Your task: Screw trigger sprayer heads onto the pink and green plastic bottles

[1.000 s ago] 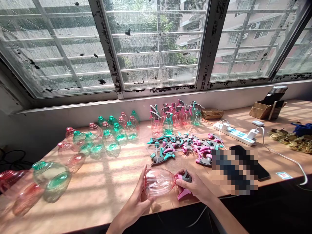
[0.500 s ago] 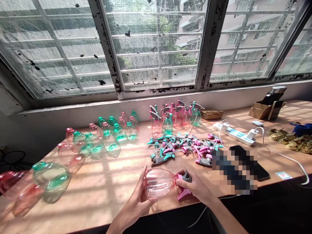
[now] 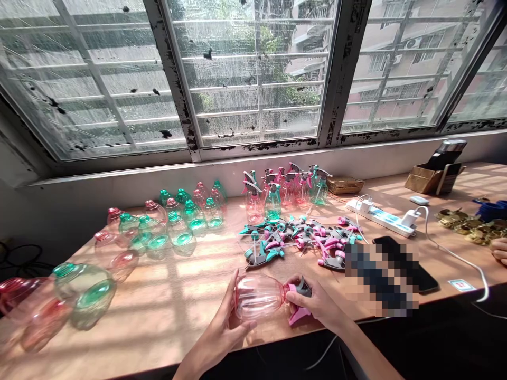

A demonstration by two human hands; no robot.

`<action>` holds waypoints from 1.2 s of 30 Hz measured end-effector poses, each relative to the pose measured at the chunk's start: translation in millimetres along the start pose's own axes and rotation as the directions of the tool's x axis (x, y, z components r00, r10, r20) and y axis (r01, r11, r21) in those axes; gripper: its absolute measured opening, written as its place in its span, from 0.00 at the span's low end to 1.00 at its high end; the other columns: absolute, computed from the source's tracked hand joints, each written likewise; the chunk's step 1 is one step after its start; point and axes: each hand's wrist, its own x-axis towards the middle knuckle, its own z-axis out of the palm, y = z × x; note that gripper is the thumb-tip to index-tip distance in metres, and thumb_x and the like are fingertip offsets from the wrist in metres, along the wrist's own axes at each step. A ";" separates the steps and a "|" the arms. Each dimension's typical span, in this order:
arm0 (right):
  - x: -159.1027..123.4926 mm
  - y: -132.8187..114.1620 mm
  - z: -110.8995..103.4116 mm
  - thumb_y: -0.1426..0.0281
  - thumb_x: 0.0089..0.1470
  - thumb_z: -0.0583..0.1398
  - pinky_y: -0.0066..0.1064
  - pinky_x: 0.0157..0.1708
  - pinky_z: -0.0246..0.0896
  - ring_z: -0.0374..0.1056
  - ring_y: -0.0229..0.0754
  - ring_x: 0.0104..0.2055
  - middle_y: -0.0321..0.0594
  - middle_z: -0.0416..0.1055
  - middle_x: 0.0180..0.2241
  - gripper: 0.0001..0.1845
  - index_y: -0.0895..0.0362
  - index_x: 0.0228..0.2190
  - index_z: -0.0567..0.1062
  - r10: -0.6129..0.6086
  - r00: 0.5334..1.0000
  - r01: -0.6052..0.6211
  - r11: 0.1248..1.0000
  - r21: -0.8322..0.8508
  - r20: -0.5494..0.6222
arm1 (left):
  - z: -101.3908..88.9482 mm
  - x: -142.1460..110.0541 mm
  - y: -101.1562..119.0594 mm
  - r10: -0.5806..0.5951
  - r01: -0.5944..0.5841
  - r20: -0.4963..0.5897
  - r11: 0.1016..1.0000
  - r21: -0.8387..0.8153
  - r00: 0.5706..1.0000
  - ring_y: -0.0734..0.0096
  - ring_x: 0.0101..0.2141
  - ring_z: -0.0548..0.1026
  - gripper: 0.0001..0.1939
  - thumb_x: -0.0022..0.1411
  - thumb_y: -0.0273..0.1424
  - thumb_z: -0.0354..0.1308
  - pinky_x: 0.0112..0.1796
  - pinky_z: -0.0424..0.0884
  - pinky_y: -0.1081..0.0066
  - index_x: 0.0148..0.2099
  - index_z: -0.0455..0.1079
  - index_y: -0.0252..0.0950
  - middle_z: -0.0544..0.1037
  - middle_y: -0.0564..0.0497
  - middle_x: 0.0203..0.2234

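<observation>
A clear pink spray bottle (image 3: 259, 296) lies on its side between my hands, just over the front part of the table. My left hand (image 3: 227, 322) cups its base, thumb below and fingers behind. At the neck, my right hand (image 3: 312, 301) is closed around the pink collar of the pink and grey spray head (image 3: 303, 286), whose pink trigger points down toward the table edge. Beyond the bottle lies a heap of loose spray heads (image 3: 297, 237) in pink, teal and grey. Assembled spray bottles (image 3: 272, 203) stand behind that heap.
Headless green and pink bottles (image 3: 182, 232) stand in rows on the left. To the right are a black phone (image 3: 404, 264), a blurred patch, a power strip (image 3: 380, 217) with white cables, and gold-coloured pieces (image 3: 463, 224). Another person's hand (image 3: 499, 250) shows at the right edge.
Another person's hand has come into view at the right edge, and the white cable there has shifted slightly. My hands hold nearly the same position on the bottle.
</observation>
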 end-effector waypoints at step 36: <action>-0.8 2.6 0.2 0.51 0.52 0.75 0.32 0.27 0.72 0.75 0.42 0.25 0.31 0.77 0.23 0.24 0.55 0.36 0.75 0.013 1.000 -0.013 0.999 0.047 0.017 | -1.5 -1.2 -2.6 0.002 -0.002 -0.024 1.000 -0.004 1.000 0.46 0.78 0.42 0.53 0.68 0.38 0.68 0.74 0.46 0.51 0.80 0.35 0.57 0.42 0.53 0.81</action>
